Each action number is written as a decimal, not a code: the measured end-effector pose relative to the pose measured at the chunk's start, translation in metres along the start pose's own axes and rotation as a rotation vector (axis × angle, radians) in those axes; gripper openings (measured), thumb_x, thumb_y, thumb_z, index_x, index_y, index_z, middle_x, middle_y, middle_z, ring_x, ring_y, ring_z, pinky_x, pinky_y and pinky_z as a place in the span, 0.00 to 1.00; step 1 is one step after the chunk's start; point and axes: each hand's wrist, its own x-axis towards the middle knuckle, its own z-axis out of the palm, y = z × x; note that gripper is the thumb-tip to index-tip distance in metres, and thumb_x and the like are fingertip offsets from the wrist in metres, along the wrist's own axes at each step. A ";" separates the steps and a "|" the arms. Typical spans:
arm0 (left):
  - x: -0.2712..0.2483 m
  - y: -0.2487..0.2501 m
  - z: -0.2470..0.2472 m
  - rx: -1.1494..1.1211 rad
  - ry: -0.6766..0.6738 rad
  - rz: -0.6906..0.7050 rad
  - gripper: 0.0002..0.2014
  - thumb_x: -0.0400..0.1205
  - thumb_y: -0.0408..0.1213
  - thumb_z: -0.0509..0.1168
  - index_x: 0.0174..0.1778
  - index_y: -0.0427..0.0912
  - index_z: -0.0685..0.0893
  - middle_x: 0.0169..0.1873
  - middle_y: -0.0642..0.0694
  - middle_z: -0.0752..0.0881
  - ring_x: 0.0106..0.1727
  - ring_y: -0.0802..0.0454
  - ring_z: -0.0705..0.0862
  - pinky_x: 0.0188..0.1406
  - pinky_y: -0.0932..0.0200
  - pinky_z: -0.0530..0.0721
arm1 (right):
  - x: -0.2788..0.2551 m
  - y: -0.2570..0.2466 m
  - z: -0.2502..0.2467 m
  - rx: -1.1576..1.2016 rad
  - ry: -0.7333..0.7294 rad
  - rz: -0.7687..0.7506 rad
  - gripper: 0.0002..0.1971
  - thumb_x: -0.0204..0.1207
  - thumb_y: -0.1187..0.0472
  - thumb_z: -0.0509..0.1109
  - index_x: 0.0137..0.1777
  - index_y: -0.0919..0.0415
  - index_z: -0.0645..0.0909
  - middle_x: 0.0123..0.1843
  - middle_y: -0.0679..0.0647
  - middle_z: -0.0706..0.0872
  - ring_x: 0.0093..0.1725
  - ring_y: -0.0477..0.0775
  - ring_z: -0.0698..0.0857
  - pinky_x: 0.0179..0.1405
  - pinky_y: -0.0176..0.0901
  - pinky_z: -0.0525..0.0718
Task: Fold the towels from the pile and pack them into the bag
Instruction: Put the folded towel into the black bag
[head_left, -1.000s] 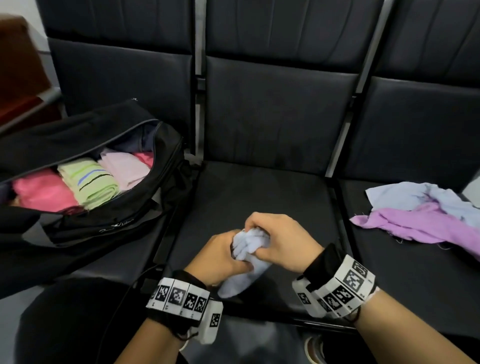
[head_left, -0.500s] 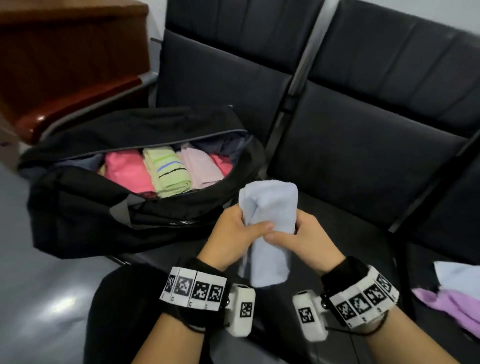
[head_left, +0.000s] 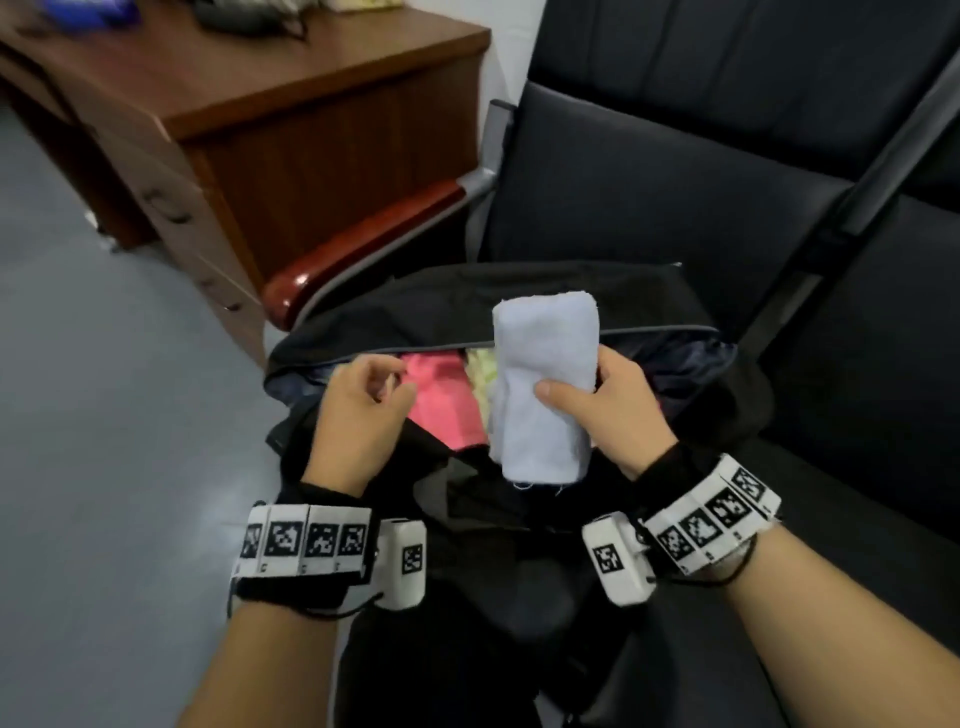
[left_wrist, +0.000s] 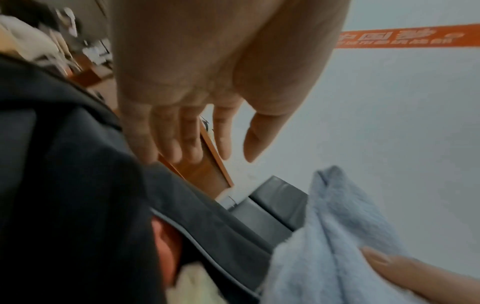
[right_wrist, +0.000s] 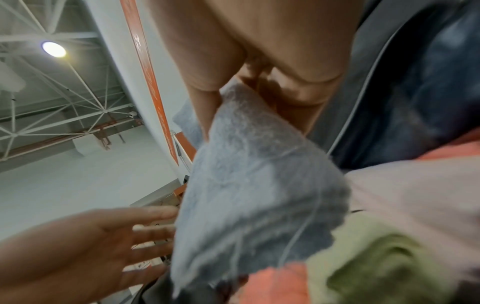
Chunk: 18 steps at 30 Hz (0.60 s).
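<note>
My right hand (head_left: 587, 395) grips a folded light-blue towel (head_left: 543, 384), upright, just above the mouth of the open black bag (head_left: 519, 301). Its thumb lies across the towel's front. The same light-blue towel (right_wrist: 254, 185) fills the right wrist view, and the light-blue towel (left_wrist: 337, 246) shows at the lower right of the left wrist view. My left hand (head_left: 374, 395) hovers empty over the bag's left end with loose fingers (left_wrist: 182, 139), apart from the towel. Inside the bag lie a folded pink towel (head_left: 441, 405) and a pale green towel (head_left: 483, 369).
The bag rests on the leftmost black seat (head_left: 649, 208) of a row, beside a red-brown armrest (head_left: 358, 249). A brown wooden desk (head_left: 260, 104) stands to the left on a grey floor (head_left: 104, 415). My dark trouser leg (head_left: 467, 649) is below the bag.
The light-blue towel has travelled left from the middle seat to above the bag. My left hand has let go of it; only my right hand holds it now. The view swung left.
</note>
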 end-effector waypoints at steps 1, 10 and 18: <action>0.014 -0.011 -0.014 0.055 0.066 0.003 0.08 0.76 0.32 0.73 0.50 0.45 0.87 0.50 0.41 0.89 0.53 0.45 0.87 0.59 0.45 0.86 | 0.013 -0.001 0.010 0.020 0.004 0.001 0.14 0.73 0.63 0.79 0.57 0.52 0.84 0.50 0.40 0.91 0.49 0.38 0.90 0.39 0.30 0.85; 0.087 -0.088 -0.069 0.123 0.084 -0.601 0.38 0.78 0.38 0.73 0.81 0.36 0.63 0.72 0.33 0.77 0.63 0.35 0.82 0.51 0.49 0.79 | 0.082 0.024 0.102 -0.094 -0.210 0.036 0.21 0.74 0.61 0.77 0.66 0.58 0.79 0.58 0.51 0.87 0.58 0.50 0.86 0.57 0.53 0.86; 0.088 -0.100 -0.066 -0.101 0.152 -0.543 0.05 0.73 0.40 0.74 0.39 0.46 0.85 0.35 0.44 0.87 0.38 0.43 0.84 0.35 0.54 0.82 | 0.097 0.041 0.107 -0.343 -0.393 0.139 0.18 0.76 0.53 0.74 0.63 0.51 0.74 0.58 0.47 0.83 0.58 0.51 0.83 0.57 0.48 0.83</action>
